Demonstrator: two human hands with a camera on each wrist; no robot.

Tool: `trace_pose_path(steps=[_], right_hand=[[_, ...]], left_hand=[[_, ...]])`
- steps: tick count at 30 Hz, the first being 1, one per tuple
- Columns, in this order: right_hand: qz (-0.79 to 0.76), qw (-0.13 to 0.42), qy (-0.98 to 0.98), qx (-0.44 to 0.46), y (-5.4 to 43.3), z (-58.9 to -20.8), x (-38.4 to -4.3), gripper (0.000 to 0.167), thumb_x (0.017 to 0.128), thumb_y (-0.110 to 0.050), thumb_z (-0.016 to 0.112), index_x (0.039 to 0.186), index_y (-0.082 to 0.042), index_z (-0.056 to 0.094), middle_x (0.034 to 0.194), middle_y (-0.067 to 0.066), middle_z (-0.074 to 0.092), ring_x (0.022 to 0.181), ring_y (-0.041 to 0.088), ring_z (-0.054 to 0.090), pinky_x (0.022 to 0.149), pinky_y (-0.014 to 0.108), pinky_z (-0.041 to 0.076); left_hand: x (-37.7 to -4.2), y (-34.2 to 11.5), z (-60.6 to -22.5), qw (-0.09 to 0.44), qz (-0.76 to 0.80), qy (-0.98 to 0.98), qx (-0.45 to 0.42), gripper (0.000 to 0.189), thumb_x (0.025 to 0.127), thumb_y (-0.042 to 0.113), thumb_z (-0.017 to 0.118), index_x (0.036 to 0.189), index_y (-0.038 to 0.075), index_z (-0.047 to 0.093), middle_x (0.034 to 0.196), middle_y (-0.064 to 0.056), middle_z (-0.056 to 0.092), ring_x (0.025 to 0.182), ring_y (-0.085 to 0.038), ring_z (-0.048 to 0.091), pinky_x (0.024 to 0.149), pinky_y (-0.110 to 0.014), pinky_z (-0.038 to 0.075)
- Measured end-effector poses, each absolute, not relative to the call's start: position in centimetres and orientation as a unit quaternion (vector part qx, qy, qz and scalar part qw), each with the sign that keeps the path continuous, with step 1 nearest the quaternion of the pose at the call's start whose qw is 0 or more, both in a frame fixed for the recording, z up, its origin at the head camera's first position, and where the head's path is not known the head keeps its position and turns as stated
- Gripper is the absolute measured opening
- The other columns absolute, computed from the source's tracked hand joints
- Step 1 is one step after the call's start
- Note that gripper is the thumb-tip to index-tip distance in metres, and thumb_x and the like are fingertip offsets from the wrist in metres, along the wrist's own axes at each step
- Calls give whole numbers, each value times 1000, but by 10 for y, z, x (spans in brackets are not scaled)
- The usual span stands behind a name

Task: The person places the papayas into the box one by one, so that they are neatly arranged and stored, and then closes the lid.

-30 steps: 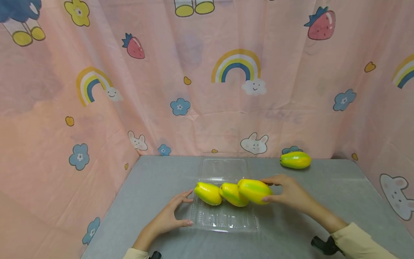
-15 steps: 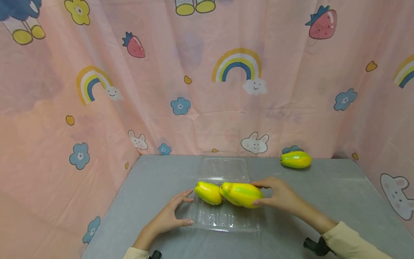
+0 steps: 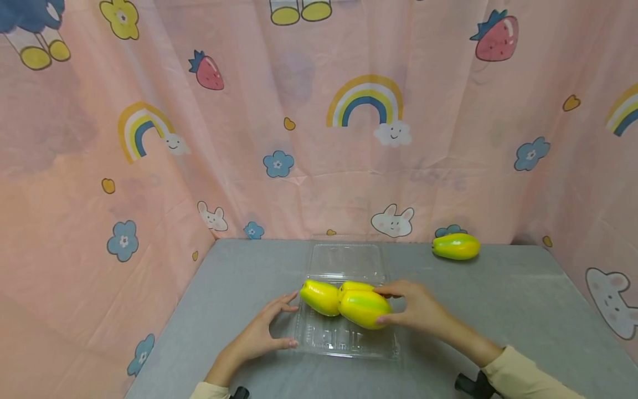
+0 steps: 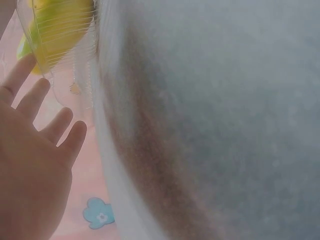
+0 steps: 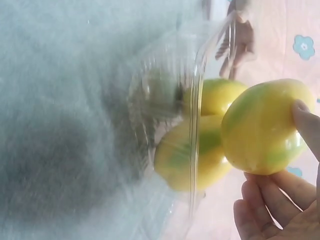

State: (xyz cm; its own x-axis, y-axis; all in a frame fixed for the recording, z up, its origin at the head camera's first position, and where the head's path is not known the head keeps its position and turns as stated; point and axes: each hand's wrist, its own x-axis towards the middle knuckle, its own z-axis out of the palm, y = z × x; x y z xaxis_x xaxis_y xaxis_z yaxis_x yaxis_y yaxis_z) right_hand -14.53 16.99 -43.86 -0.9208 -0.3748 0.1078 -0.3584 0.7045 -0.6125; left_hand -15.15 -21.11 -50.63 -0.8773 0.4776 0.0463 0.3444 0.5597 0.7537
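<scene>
Head: the right hand [image 3: 418,307] holds one fruit [image 3: 363,311] over the box [image 3: 326,342], two fruits [image 3: 319,299] inside; a fourth fruit [image 3: 456,246] lies on the worktop [image 3: 498,310] at the box's two o'clock, the left hand [image 3: 261,331] at nine. Left wrist: fingers spread. Right wrist: thumb and fingers pinch one fruit.

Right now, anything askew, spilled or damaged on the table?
No spill or damage visible. The only thing that might look out of place is a lone fruit at the back right of the table, since two fruits sit in the clear box and the right hand holds a third fruit over it.
</scene>
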Motion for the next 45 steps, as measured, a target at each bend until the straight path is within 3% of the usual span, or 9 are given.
trace_pose_path(steps=[13, 31, 39, 45], right_hand=[[-359, 47, 910, -202, 151, -445, -142, 65, 72, -51, 83, 122, -12, 69, 113, 2, 70, 99, 18, 64, 90, 48, 58], [-367, 68, 905, -203, 128, -451, -141, 63, 72, -51, 84, 120, -11, 71, 115, -1, 74, 99, 12, 64, 91, 39, 58], [-380, 91, 900, -191, 115, -453, -142, 65, 69, -51, 85, 121, -13, 71, 118, 1, 73, 103, 13, 62, 95, 46, 57], [-400, 104, 890, -194, 110, -455, -144, 66, 71, -49, 85, 122, -11, 70, 121, 4, 72, 103, 14, 64, 94, 42, 58]], left_hand=[[-152, -212, -509, 77, 402, 881, 237, 74, 72, 46, 85, 136, 26, 53, 164, 4, 30, 153, -32, 24, 117, -68, 25], [-151, -211, -508, 82, 405, 881, 231, 72, 72, 43, 86, 135, 26, 54, 164, 5, 30, 153, -30, 24, 117, -68, 26], [-152, -212, -509, 83, 403, 882, 230, 74, 72, 47, 85, 136, 26, 54, 164, 5, 30, 152, -31, 26, 116, -69, 27], [-151, -212, -508, 85, 402, 883, 227, 74, 72, 47, 85, 136, 31, 52, 164, 5, 30, 153, -32, 25, 115, -69, 28]])
